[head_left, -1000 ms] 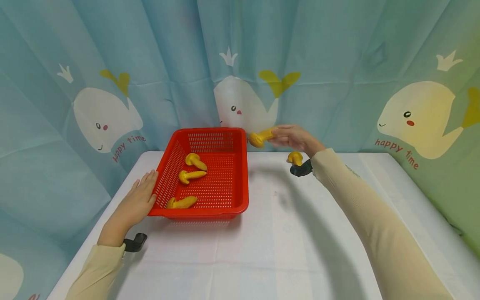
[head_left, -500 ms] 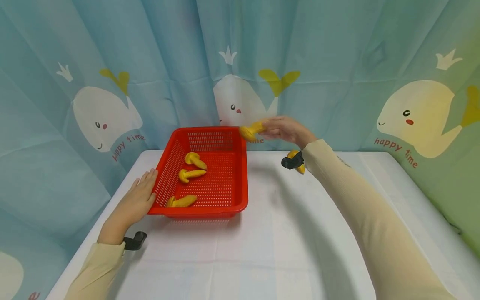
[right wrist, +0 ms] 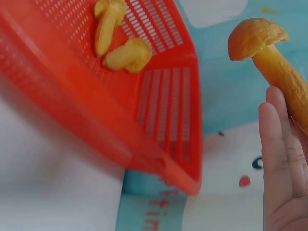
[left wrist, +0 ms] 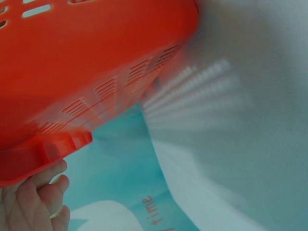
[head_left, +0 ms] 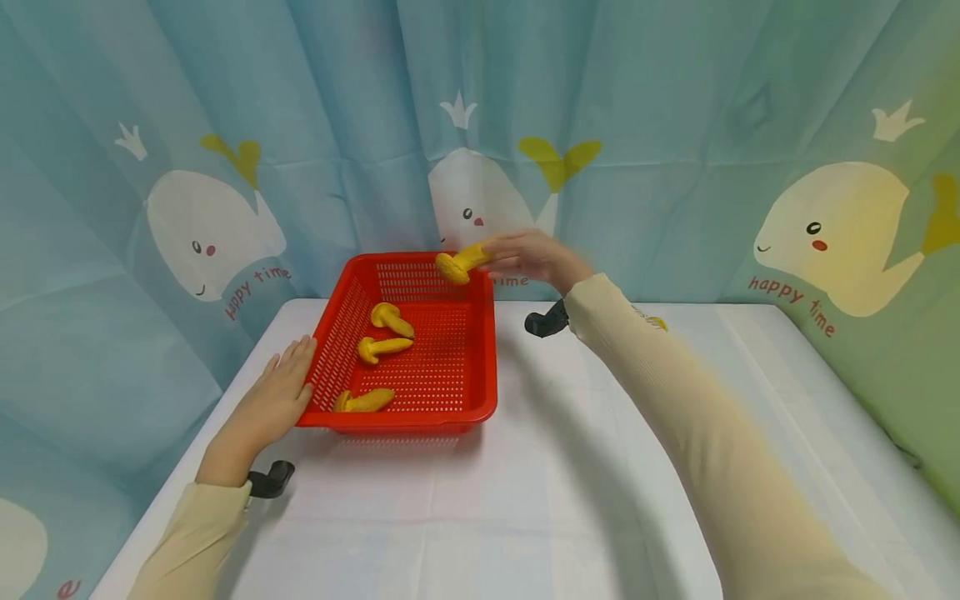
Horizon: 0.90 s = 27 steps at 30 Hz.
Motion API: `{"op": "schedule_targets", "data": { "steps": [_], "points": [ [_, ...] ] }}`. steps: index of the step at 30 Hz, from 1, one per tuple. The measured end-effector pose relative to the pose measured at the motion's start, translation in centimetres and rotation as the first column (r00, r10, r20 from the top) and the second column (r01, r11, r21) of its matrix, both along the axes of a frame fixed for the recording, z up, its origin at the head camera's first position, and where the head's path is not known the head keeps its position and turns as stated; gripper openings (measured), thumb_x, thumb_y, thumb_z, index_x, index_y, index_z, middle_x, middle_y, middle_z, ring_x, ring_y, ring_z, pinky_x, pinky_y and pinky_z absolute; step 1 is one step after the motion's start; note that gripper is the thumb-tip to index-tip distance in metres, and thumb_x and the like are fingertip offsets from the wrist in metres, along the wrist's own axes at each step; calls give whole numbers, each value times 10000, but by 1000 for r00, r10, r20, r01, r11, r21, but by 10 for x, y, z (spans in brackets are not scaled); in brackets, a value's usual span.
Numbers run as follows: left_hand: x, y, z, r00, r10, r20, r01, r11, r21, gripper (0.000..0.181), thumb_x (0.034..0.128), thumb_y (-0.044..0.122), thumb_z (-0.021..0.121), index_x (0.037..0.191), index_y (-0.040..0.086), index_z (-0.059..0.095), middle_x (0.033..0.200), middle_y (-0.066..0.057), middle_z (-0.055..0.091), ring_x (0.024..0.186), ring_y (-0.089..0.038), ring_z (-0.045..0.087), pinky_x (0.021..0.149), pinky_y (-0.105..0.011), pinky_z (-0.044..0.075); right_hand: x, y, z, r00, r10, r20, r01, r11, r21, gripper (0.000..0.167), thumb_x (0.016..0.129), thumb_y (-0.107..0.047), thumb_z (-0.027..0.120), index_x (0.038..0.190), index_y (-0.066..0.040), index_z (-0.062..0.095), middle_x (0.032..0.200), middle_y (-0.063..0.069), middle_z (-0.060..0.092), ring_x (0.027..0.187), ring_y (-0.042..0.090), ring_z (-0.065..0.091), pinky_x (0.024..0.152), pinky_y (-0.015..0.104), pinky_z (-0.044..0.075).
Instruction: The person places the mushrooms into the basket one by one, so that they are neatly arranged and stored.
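In the head view, my right hand [head_left: 531, 255] pinches a yellow mushroom [head_left: 459, 265] by its stem, cap pointing left, above the back right corner of the red basket [head_left: 487, 358]. The right wrist view shows that mushroom [right wrist: 279, 70] raised beside the basket [right wrist: 91, 106], with my fingers along its stem. My left hand [head_left: 276, 395] rests with straight fingers on the basket's left rim. Three more yellow mushrooms lie inside the basket, one at the back [head_left: 392, 320], one in the middle [head_left: 385, 348] and one near the front [head_left: 365, 401].
Another yellow object [head_left: 657, 322] on the white table [head_left: 480, 517] is mostly hidden behind my right sleeve. A blue curtain [head_left: 645, 100] with whale prints hangs directly behind the table, and a green one stands at the right.
My right hand has moved left with the mushroom, from right of the basket to over its back right corner. The left hand and basket have stayed put.
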<state>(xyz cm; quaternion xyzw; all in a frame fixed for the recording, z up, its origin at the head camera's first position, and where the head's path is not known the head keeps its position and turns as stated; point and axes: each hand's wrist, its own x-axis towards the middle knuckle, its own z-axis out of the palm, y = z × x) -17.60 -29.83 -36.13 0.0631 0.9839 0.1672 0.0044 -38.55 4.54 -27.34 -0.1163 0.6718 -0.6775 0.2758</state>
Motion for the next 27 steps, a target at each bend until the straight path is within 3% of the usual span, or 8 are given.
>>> {"op": "schedule_targets", "data": {
  "steps": [2,6,10,16,20,27],
  "points": [
    [0,0,0,1000,1,1,-1,1000,0,689,948,152,434,1491,-28,49,1550,-267,97,1430,-439,75,1163,-595,45,1,-8,-1,1000,8,4,-8,1000,1,356,933,-113,558,1250,44,524,960,75,673,897,254,689,721,273,589],
    [1,1,0,1000,3,1,-3,1000,3,691,946,149,435,1491,-27,48,1551,-266,94,1429,-439,72,1168,-587,32,4,-27,-5,1000,30,6,-30,1000,3,377,933,-111,558,1275,45,528,1058,116,651,825,203,692,700,269,590],
    [2,1,0,1000,4,3,-4,1000,7,690,944,139,434,1490,-31,47,1550,-269,91,1429,-440,68,1169,-583,25,9,-46,-10,999,43,11,-44,999,27,360,926,-130,572,1253,19,551,1137,136,625,828,194,688,792,314,583],
    [3,2,0,1000,10,1,-10,1000,9,693,944,144,437,1492,-22,47,1554,-258,92,1432,-432,65,1173,-575,19,17,-71,-16,997,56,60,-58,998,40,315,917,-154,589,1195,-6,571,1213,160,612,1045,299,658,993,425,482],
    [3,1,0,1000,7,-9,-7,1000,1,684,943,139,431,1491,-26,56,1553,-256,101,1433,-427,75,1169,-583,49,20,-83,-23,994,93,62,-96,995,39,343,931,-154,568,1231,11,567,1266,193,592,1128,340,614,1023,451,451],
    [3,2,-1,1000,3,-11,-3,1000,9,676,946,137,422,1489,-31,57,1552,-260,101,1438,-421,64,1172,-577,33,25,-104,-42,988,137,72,-142,987,73,343,931,-152,570,1232,11,576,1256,198,607,1129,344,612,1002,447,464]
  ]
}}
